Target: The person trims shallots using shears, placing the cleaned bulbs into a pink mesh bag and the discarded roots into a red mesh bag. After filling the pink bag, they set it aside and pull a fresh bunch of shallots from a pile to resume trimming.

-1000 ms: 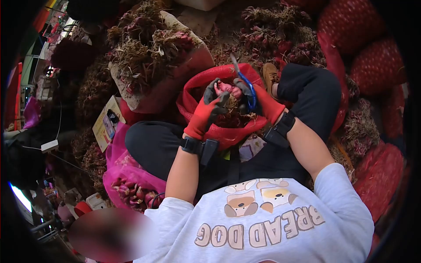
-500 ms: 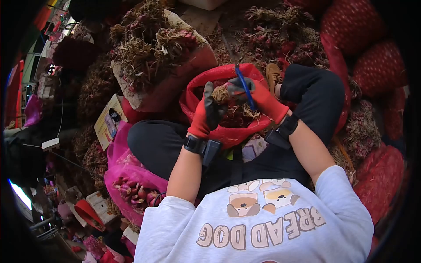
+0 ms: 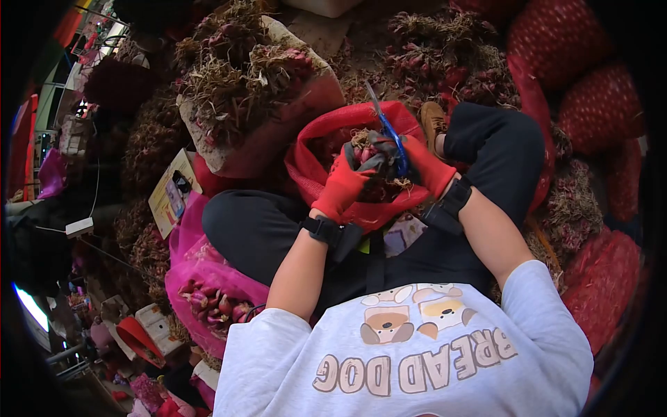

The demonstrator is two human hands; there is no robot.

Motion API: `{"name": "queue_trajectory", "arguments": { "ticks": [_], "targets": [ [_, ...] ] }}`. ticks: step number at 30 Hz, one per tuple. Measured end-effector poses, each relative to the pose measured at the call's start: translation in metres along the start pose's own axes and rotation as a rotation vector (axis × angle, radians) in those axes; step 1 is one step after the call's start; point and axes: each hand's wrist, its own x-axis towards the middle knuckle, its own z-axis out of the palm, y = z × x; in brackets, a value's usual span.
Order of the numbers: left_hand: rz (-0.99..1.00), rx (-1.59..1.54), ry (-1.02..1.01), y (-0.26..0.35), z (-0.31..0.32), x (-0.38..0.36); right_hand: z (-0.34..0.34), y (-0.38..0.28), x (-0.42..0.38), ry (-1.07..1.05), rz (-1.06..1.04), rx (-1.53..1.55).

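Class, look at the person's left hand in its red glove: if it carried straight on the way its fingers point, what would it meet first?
The left hand points up and right at the shallot bunch that its fingertips already touch. Just beyond lies the right hand with the blue-handled knife, though depth is unclear.

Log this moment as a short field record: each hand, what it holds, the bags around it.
left hand: red glove, gripping a shallot with dry roots
right hand: red glove, holding blue-handled scissors, blades pointing up and away
under the hands: open red mesh bag on the lap, holding trimmings
at the person's left: pink mesh bag with red shallots
ahead: sack heaped with untrimmed shallots
wrists: black bands on both
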Motion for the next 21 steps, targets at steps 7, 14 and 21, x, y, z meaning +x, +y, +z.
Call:
{"name": "queue_trajectory", "arguments": {
  "ticks": [7,14,21],
  "targets": [
    [0.019,0.162,-0.406,0.034,-0.028,0.0,0.006,-0.018,-0.013,-0.162,0.066,-0.121],
    [-0.241,-0.33,-0.507,0.032,-0.051,0.007,0.009,-0.042,-0.01,-0.137,0.158,-0.098],
    [0.099,-0.408,0.039,0.009,-0.085,0.02,-0.015,-0.029,0.013,0.143,-0.144,-0.441]
  ]
}}
